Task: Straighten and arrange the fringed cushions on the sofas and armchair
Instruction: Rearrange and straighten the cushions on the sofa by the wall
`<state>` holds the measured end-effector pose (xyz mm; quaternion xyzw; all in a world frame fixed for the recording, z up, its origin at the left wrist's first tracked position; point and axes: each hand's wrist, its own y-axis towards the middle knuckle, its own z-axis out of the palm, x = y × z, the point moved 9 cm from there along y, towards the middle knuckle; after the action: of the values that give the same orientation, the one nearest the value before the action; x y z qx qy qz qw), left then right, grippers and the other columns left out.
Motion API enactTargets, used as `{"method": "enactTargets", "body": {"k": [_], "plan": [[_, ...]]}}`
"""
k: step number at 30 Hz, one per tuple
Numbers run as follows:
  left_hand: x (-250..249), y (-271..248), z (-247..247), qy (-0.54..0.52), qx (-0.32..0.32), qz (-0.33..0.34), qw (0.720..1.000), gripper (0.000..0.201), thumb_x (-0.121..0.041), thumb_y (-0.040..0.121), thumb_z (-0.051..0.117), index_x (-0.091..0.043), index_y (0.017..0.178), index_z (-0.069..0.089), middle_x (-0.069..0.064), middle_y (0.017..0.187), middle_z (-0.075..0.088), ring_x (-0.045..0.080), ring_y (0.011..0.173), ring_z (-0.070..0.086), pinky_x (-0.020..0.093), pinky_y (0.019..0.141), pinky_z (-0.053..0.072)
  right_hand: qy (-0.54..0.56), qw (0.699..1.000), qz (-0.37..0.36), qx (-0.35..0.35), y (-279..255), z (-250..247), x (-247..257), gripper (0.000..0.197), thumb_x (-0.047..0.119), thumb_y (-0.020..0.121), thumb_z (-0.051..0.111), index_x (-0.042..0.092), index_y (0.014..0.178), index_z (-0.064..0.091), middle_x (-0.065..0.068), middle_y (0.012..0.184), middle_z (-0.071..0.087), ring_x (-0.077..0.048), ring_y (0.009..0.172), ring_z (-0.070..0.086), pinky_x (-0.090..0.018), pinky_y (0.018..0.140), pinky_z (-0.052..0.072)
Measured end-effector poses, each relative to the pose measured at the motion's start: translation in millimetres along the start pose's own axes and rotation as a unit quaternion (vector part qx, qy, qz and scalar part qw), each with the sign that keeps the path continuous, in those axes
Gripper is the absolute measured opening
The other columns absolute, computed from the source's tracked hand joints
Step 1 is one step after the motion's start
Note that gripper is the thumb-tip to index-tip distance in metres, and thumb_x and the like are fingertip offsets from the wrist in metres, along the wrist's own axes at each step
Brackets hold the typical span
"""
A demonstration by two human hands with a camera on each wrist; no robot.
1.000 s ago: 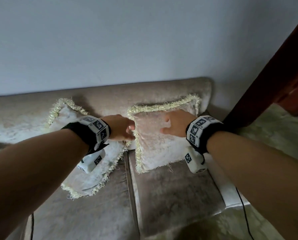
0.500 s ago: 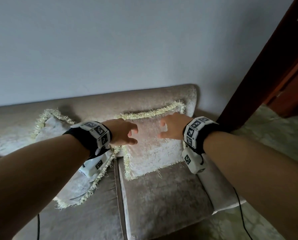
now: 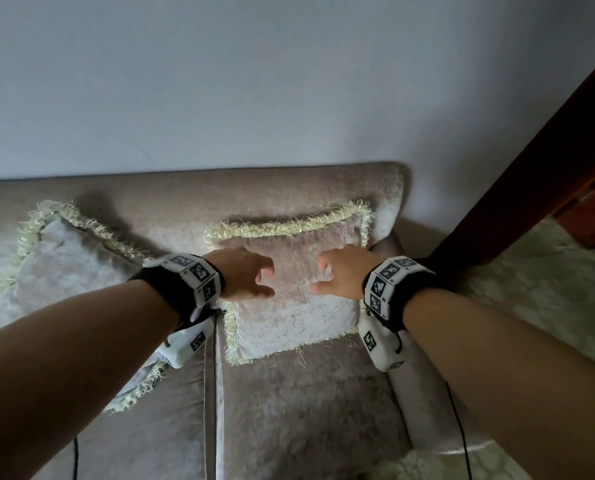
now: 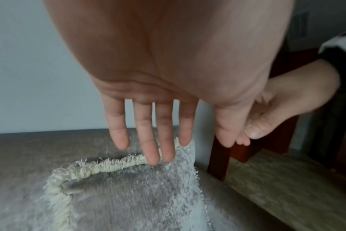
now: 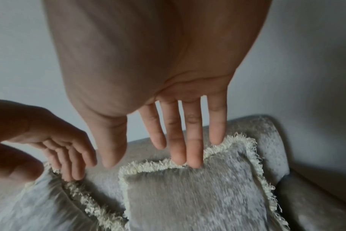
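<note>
A beige fringed cushion leans upright against the backrest at the right end of the sofa. Both my hands hang in front of its face. My left hand is over its left part and my right hand over its right part, fingers loose and spread, holding nothing. In the left wrist view my straight fingers point at the cushion's top fringe. The right wrist view shows the same over the cushion. A second fringed cushion leans tilted to the left, partly behind my left forearm.
The sofa's right armrest ends beside a dark wooden door frame. Pale patterned carpet covers the floor to the right. A plain wall rises behind the backrest. A black cable hangs from my right wrist.
A second ago both hands were on the right cushion, the left at its left edge. They have let go and drawn back with fingers spread; the cushion stays upright.
</note>
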<state>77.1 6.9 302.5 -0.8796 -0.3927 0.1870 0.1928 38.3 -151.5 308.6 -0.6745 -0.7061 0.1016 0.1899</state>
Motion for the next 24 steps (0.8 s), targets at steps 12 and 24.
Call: {"method": "enactTargets", "body": {"k": [12, 24], "plan": [[12.4, 169.3, 105.3, -0.107, 0.03, -0.151, 0.982, 0.056, -0.071, 0.091, 0.047, -0.035, 0.132, 0.054, -0.009, 0.126, 0.068, 0.018, 0.11, 0.064, 0.044, 0.097, 0.052, 0.069, 0.998, -0.005, -0.01, 135.8, 110.9, -132.9, 0.083, 0.076, 0.086, 0.041, 0.011, 0.138, 0.045, -0.006, 0.13, 0.06, -0.026, 0.108, 0.063, -0.041, 0.086, 0.055], [136.5, 194.9, 197.8, -0.344, -0.291, -0.44, 0.777, 0.111, -0.073, 0.061, 0.078, -0.005, 0.139, 0.035, 0.023, 0.136, 0.04, 0.041, 0.13, 0.042, 0.055, 0.111, 0.037, 0.315, 0.897, 0.235, -0.203, 198.3, 185.5, -246.2, 0.115, 0.087, 0.066, 0.049, 0.009, 0.147, 0.024, -0.018, 0.147, 0.032, -0.036, 0.135, 0.034, -0.051, 0.101, 0.044]]}}
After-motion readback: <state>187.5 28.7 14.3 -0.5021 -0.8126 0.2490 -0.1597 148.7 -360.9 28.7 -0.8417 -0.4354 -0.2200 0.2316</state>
